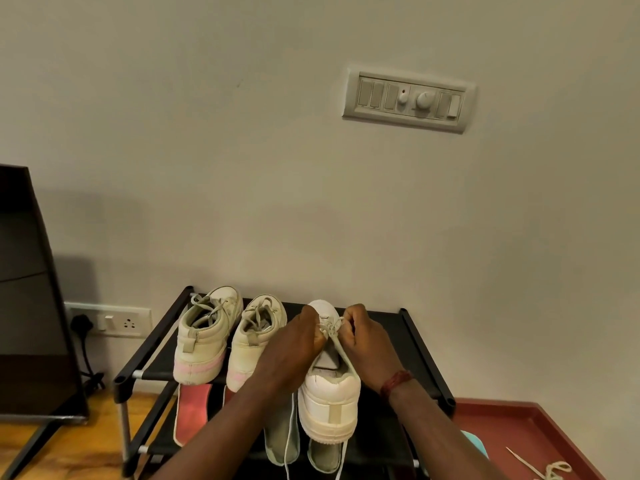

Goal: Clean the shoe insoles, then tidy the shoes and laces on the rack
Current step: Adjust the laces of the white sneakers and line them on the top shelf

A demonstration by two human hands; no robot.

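A white sneaker (329, 403) stands on the top shelf of a black shoe rack (420, 355), heel toward me. My left hand (298, 344) and my right hand (363, 337) both pinch its pale lace (334, 329) over the tongue; one lace end runs down past the heel. Two cream high-top sneakers (204, 334) (254, 341) with pink sole stripes stand to the left on the same shelf. On the lower shelf lie a pink insole (192, 414) and two greenish insoles (280, 441) (323, 455).
A red tray (540, 434) at the lower right holds a loose lace (550, 471) and a teal item. A dark screen on a stand is at the left, with a wall socket and black plug behind it. A switch panel is on the wall above.
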